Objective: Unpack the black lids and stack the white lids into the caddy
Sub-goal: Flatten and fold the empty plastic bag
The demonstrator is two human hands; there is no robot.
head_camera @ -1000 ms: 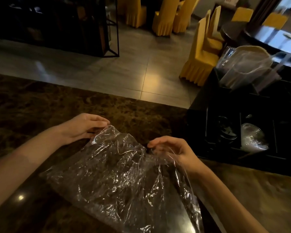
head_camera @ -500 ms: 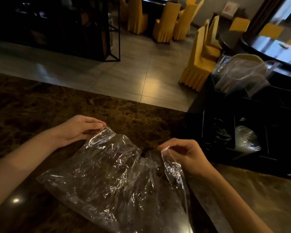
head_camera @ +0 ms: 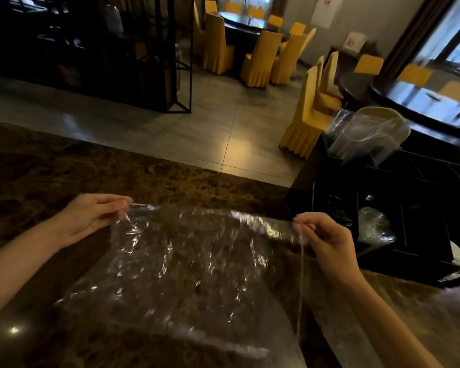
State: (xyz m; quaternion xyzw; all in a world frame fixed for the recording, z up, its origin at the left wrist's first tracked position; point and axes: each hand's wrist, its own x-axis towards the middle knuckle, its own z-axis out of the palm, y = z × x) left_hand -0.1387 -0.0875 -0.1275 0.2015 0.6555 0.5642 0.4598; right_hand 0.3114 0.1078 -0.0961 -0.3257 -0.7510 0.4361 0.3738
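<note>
Both hands hold one clear plastic bag by its far edge, stretched wide between them over the dark marble counter. The left hand pinches the bag's left corner between thumb and fingertips; the right hand is curled closed, pinching the right corner, with a thin strip of plastic hanging down from the grip. The bag spreads from the two grips back toward the person and lies crumpled and blurred; whether black lids are inside cannot be told. Just beyond the right hand sits the black caddy with its compartments. One compartment near that hand holds a small clear wrapped bundle, and a dark round item sits in the compartment beside it. At the caddy's far end, another clear bag with pale lids stands up.
</note>
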